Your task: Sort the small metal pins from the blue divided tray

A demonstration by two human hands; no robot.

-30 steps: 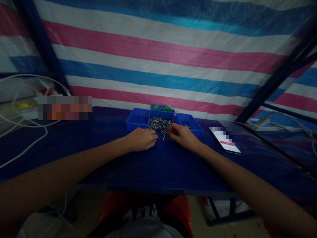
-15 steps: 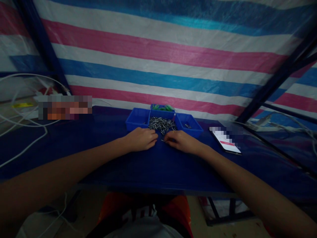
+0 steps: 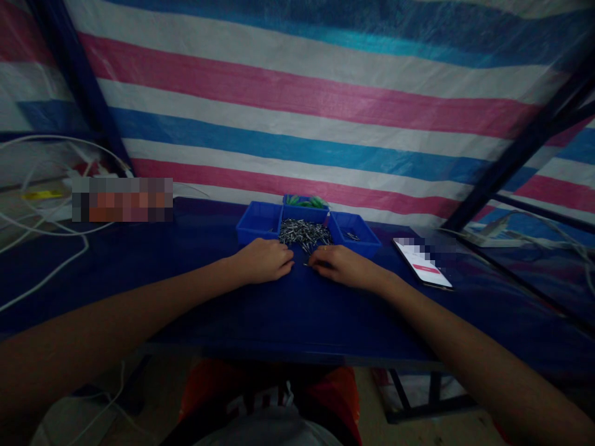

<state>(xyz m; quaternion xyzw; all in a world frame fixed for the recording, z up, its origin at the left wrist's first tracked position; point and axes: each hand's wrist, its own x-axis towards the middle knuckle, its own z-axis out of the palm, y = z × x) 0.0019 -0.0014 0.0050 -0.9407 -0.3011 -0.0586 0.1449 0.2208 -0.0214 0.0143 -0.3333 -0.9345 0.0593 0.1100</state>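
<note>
A heap of small, slim silver-and-dark metal pins (image 3: 304, 233) lies on the blue table between the trays. At its near left edge, my left hand (image 3: 267, 261) rests with fingers curled together and thumb against them; what they hold, if anything, is hidden. Opposite it, my right hand (image 3: 341, 266) is closed in a pinch at the heap's near right edge. One small metal pin (image 3: 305, 264) sticks out from its fingertips. Around the heap stand a left blue tray (image 3: 258, 238) with a few pieces, a right blue tray (image 3: 369, 246) with several, and a back tray (image 3: 305, 214) of green items.
A lit phone (image 3: 430, 272) lies on the table (image 3: 288, 322) to the right. White cables (image 3: 86, 248) loop over the left side near a blurred-out patch. Striped plastic sheeting (image 3: 297, 118) hangs behind, between dark metal posts (image 3: 506, 148).
My left hand has shifted very slightly left. My right hand stays almost in place, and the metal pin at its fingertips has moved only a little.
</note>
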